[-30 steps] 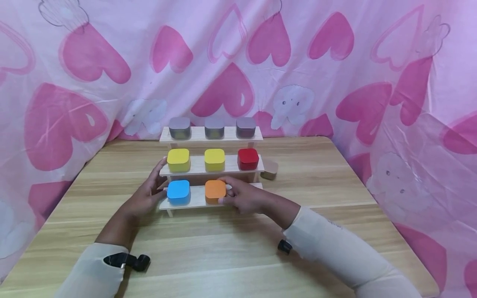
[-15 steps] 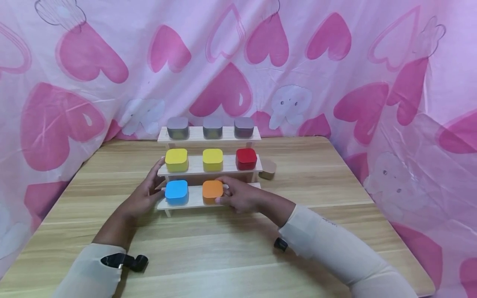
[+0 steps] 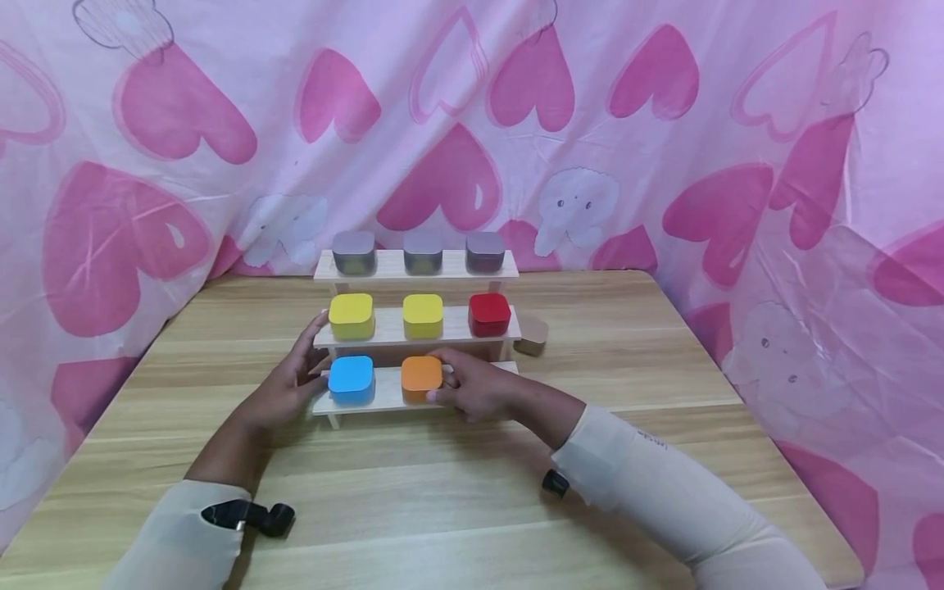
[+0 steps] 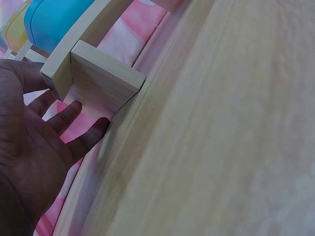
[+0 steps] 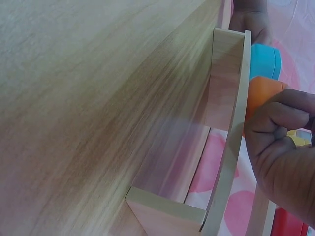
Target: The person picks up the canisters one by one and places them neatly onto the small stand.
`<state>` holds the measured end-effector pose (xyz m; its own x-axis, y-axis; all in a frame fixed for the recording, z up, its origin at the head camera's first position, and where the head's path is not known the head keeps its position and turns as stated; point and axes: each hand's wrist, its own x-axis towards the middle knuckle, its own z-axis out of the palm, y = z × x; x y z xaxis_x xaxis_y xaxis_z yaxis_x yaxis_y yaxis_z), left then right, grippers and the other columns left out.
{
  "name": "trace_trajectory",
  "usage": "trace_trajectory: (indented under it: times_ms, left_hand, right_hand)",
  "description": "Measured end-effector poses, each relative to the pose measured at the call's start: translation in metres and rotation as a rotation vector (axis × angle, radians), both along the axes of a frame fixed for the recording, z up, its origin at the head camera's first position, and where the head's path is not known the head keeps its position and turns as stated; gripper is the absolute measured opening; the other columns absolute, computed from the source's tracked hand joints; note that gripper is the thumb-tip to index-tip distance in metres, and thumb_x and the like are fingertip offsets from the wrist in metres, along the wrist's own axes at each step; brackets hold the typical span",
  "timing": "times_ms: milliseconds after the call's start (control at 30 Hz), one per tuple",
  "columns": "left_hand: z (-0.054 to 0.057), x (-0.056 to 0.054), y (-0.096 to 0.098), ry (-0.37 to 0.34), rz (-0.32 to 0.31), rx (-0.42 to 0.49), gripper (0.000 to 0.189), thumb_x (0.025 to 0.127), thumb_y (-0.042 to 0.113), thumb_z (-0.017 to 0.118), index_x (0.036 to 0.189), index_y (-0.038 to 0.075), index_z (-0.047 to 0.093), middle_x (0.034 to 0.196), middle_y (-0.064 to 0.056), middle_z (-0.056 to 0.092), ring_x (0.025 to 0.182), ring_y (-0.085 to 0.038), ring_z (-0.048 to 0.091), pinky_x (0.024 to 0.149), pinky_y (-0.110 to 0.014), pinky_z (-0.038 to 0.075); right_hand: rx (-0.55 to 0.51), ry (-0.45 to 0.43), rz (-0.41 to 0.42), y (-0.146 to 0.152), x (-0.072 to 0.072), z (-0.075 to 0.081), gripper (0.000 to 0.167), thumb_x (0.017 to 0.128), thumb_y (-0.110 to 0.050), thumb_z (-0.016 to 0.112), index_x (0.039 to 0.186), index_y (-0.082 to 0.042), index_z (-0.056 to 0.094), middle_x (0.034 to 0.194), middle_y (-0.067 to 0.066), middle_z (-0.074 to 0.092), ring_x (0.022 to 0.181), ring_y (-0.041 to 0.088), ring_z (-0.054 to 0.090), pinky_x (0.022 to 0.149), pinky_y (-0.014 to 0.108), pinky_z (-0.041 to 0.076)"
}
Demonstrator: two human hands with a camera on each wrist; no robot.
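Observation:
A three-tier wooden stand point(image 3: 385, 397) stands on the table. On its lowest step sit a blue rounded-square box point(image 3: 351, 378) and, to the right, an orange rounded-square box point(image 3: 421, 378). My right hand point(image 3: 478, 388) pinches the orange box from its right side, between thumb and index finger; the other fingers curl in. At the stand's left end is my left hand point(image 3: 286, 385), its fingers spread along the end. In the left wrist view, the thumb point(image 4: 32, 73) lies against the end of a board, and the other fingers reach beside the leg point(image 4: 106, 73) below.
Two yellow boxes point(image 3: 423, 316) and a red box point(image 3: 490, 315) stand on the middle step. Three grey boxes point(image 3: 424, 252) line the top step. Another box, brownish point(image 3: 531, 336), lies on the table point(image 3: 627, 344) right of the stand. A pink heart-print curtain point(image 3: 442, 74) hangs behind.
The view shifts slightly. Both hands and the boxes keep their places, with the orange box sitting a touch closer to the blue one than a second ago.

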<state>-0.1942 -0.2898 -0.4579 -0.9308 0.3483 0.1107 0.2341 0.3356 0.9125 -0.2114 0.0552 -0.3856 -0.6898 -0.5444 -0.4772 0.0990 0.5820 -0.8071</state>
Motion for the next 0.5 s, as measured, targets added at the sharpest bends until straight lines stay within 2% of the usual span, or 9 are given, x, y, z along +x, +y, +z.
trace_trajectory:
  times_ms: [500]
  left_hand:
    - [0.0011,0.0000,-0.0002,-0.011,-0.004,0.009,0.110,0.103,-0.011,0.058,0.175,0.043,-0.006,0.187,-0.007,-0.004,0.164,-0.059,0.022,0.122,-0.073,0.030]
  right_hand:
    - [0.037,0.022,0.010,-0.0006,-0.0007,0.0013,0.059,0.104,-0.024,0.077,0.155,-0.037,0.049,0.090,0.005,0.058,0.072,0.021,0.050,0.065,0.028,0.048]
